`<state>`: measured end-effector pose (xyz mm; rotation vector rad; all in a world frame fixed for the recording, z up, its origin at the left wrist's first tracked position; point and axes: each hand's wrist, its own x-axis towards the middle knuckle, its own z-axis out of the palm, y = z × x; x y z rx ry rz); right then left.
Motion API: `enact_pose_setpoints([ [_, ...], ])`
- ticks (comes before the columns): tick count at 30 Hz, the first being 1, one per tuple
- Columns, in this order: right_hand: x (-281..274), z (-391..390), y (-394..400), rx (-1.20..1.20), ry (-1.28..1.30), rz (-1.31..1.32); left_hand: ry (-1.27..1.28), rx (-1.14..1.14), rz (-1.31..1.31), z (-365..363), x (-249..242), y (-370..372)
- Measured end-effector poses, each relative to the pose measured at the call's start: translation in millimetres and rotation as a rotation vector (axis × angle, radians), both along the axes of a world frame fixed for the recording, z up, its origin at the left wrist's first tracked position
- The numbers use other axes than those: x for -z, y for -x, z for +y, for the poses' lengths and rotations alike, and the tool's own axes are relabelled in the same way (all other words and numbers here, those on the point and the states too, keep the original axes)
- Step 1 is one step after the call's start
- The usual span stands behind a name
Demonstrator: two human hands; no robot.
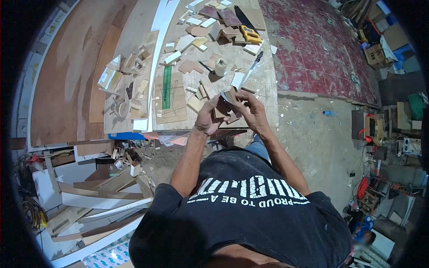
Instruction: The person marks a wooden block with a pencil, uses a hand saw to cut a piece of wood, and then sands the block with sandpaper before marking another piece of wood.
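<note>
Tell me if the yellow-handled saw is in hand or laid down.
Laid down: the saw lies on the table, while left hand and right hand hold a wood piece.

A brown box (376, 56) sits beside the worn red floor (319, 49), coiled cable (32, 213) far left.

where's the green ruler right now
In the head view, the green ruler lies on the worktable, left of both hands, on a board with pencil lines.

Worn red flr (321, 53), bare concr. (313, 143)
</note>
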<state>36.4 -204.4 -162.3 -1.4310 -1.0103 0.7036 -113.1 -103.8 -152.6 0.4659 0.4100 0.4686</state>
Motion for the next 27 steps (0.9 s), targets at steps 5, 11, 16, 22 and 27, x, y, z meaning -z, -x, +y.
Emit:
enact_pose_setpoints([
  [5,-12,-4,3,-0.081,-0.067,-0.041,-0.336,0.044,0.151,-3,-2,-5],
  [11,-5,-1,-21,-0.009,0.062,0.372,-0.211,0.001,-0.080,-1,1,-7],
  [16,-32,4,-19,0.043,0.018,0.339,-0.379,-0.115,0.075,-1,6,-22],
  [22,-39,14,-21,0.022,0.022,0.367,-0.620,-0.217,0.197,6,8,-47],
  [27,-47,22,-25,0.158,-0.054,0.314,-0.909,-0.295,0.339,2,-21,-68],
])
